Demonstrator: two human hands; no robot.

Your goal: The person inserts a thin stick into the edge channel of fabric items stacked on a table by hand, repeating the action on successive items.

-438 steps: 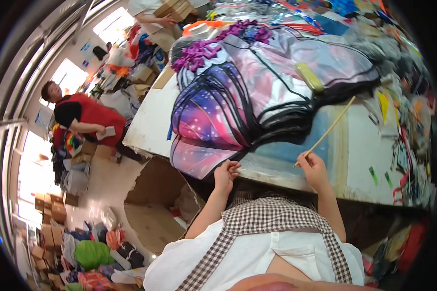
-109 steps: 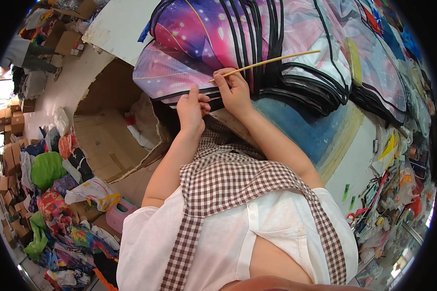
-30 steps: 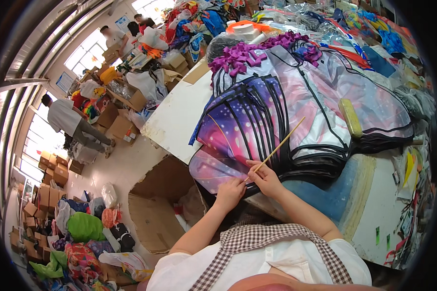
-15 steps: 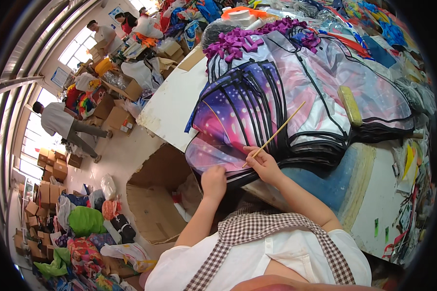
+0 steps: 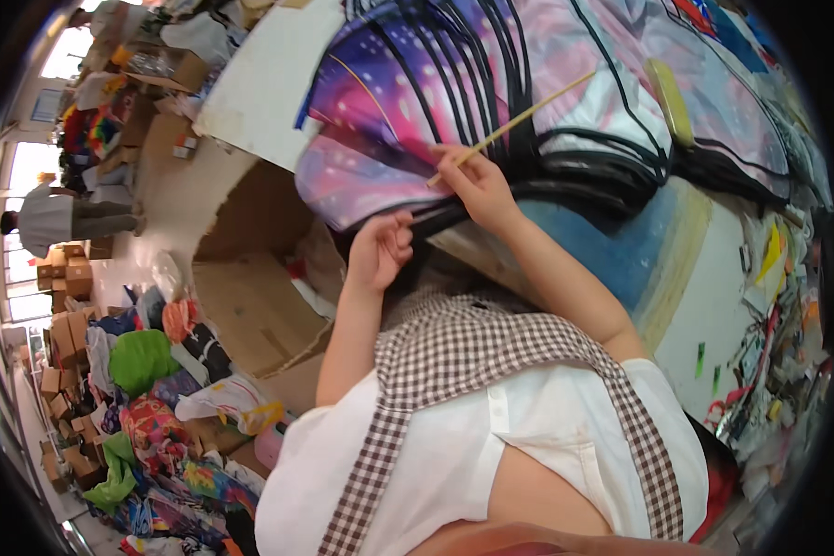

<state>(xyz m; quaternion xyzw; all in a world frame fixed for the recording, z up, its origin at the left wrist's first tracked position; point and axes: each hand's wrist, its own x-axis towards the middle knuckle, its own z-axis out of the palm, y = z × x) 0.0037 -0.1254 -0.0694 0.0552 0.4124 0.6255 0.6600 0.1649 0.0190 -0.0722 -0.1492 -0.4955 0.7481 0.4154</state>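
Observation:
My right hand [image 5: 477, 190] pinches the lower end of a thin wooden stick [image 5: 537, 109], which slants up to the right across the fabric. Its fingers rest at the near edge of a pile of printed fabric panels [image 5: 371, 181], purple and pink with white dots and black edging. Just left of it, my left hand [image 5: 380, 250] is curled closed beside the pile's black border, with nothing visible in it. More pink and white panels [image 5: 602, 120] lie stacked to the right, their black edges layered. A yellowish block [image 5: 669, 102] rests on them.
An open cardboard box [image 5: 259, 301] stands left of the table, below the white tabletop [image 5: 269, 79]. Bagged goods and a green bundle [image 5: 145, 361] are heaped on the floor. A person [image 5: 51, 220] stands far left near cartons. Plastic bags [image 5: 778, 315] crowd the right.
The view has tipped downward, so the table sits higher in it. My left hand has come off the fabric edge and turned, fingers curled. My right hand still holds the stick.

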